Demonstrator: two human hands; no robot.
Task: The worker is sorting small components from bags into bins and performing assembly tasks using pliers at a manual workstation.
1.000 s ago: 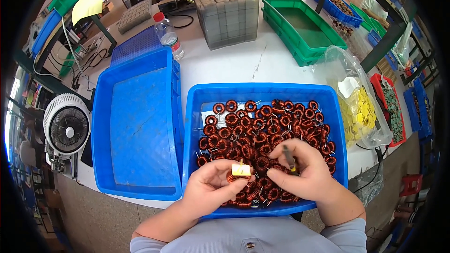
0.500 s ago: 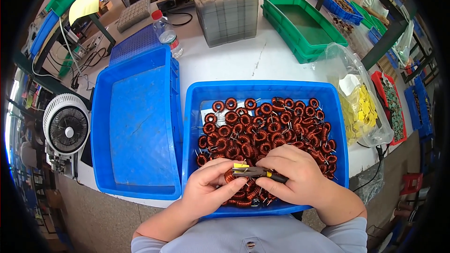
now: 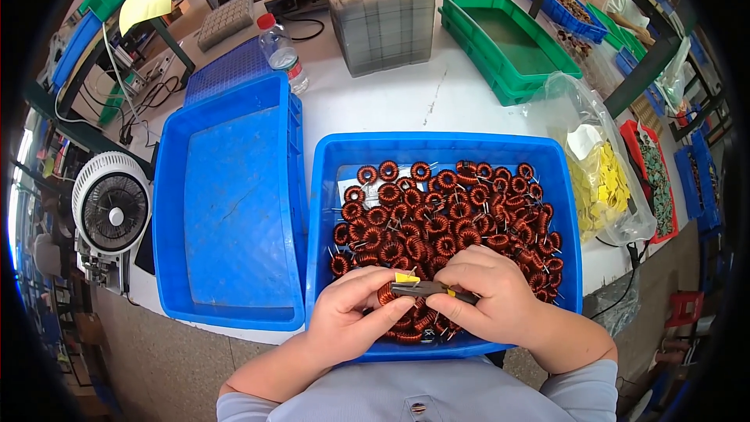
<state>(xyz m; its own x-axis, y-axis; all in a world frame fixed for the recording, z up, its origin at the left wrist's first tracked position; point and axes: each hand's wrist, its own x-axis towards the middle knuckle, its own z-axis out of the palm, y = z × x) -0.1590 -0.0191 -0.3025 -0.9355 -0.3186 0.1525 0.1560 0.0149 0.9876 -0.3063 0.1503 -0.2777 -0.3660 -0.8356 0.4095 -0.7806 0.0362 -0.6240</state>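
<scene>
My left hand (image 3: 351,309) pinches a copper-wound ring coil (image 3: 385,293) between thumb and fingers. Against the coil sits a small yellow piece (image 3: 407,277), with a thin wire lead beside it. My right hand (image 3: 491,291) is closed around pliers (image 3: 422,288), whose jaws point left and lie across the coil just below the yellow piece. Whether the jaws grip a lead is too small to tell. Both hands are over the near side of a blue tray (image 3: 437,141) that holds many loose copper coils (image 3: 445,223) with bare leads.
An empty-looking blue tray (image 3: 234,211) stands at left, beside a white fan (image 3: 114,207). Behind are a bottle (image 3: 283,59), stacked grey trays (image 3: 383,31) and a green tray (image 3: 476,47). To the right lies a plastic bag of yellow pieces (image 3: 605,187).
The pliers have turned slightly in my right hand, and more of the yellow piece shows above the jaws. My left hand keeps its pinch on the coil. The whole view has shifted slightly.
</scene>
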